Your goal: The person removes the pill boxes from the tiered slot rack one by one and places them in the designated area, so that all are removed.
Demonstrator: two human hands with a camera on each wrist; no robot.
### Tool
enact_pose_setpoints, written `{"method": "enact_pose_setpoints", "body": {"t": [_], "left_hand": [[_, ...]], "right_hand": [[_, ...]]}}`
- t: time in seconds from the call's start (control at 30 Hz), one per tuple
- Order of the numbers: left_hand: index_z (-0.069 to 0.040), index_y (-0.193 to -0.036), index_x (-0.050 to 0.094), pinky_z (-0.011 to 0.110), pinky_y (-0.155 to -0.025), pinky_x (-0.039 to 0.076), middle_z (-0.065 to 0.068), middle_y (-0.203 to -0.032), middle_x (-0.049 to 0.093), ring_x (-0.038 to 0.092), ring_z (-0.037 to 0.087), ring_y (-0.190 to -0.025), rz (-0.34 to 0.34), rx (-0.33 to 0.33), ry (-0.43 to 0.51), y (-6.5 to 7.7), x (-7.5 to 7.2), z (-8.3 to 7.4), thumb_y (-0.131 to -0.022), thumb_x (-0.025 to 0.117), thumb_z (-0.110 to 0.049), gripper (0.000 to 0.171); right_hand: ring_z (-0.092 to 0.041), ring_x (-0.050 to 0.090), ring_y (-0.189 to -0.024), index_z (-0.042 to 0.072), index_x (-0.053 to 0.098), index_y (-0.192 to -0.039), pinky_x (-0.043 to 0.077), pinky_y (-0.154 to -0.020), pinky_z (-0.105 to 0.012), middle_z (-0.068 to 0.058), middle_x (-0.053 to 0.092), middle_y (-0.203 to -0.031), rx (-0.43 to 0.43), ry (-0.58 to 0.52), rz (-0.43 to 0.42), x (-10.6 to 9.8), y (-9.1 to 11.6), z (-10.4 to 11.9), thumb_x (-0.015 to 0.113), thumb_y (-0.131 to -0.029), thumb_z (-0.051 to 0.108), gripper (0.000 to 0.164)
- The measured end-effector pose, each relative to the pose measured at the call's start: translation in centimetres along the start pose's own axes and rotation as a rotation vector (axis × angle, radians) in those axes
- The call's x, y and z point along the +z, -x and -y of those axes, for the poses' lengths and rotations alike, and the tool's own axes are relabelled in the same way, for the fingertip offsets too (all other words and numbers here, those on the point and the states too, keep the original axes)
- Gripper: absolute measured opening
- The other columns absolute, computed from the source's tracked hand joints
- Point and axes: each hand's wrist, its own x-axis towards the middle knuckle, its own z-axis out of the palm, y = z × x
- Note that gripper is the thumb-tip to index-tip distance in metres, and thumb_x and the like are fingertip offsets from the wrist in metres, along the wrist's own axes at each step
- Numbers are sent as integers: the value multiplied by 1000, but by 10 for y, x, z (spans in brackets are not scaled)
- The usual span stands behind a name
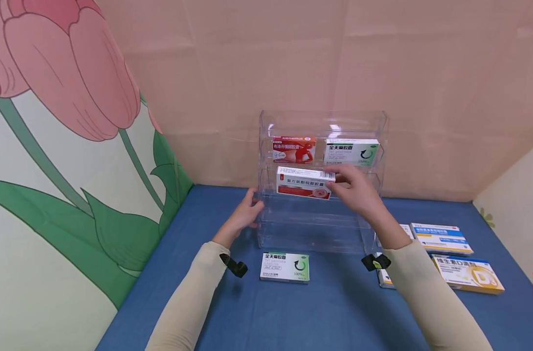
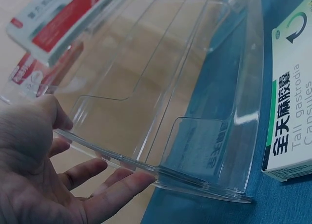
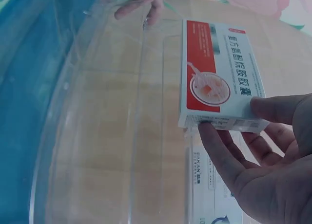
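A white and red medicine box is pinched at its right end by my right hand, thumb on the front face and fingers round the back and end. It is held in front of the middle tiers of a clear plastic display rack. On an upper tier stand a red medicine box and a white-green medicine box. My left hand holds the rack's left side edge; in the left wrist view its thumb and fingers lie along that edge.
Another white-green box lies flat on the blue cloth before the rack. At the right lie a blue-white box, a yellow-white vitamin box and others partly hidden by my right arm. A cloth backdrop hangs behind.
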Motion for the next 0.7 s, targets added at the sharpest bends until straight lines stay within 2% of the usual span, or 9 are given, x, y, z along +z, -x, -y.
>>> {"method": "enact_pose_setpoints", "body": {"t": [0.37,0.7], "left_hand": [[-20,-155,27,49,-70,62,23,-142,45,52,41,-122,8,2,5,-1,-2,-1,-101,47,-23,58],[-20,-156,24,47,-70,62,22,-141,45,51,40,-123,23,-3,0,-2,0,-2,-103,47,-22,58]], "right_hand": [[-34,56,-115,14,62,-139,57,-90,-49,-12,54,-135,43,3,122,-9,34,-24,68,-97,15,42],[-34,56,-112,18,62,-139,58,-86,-41,-12,55,-134,130,44,204,-16,59,-47,68,-97,23,42]]}}
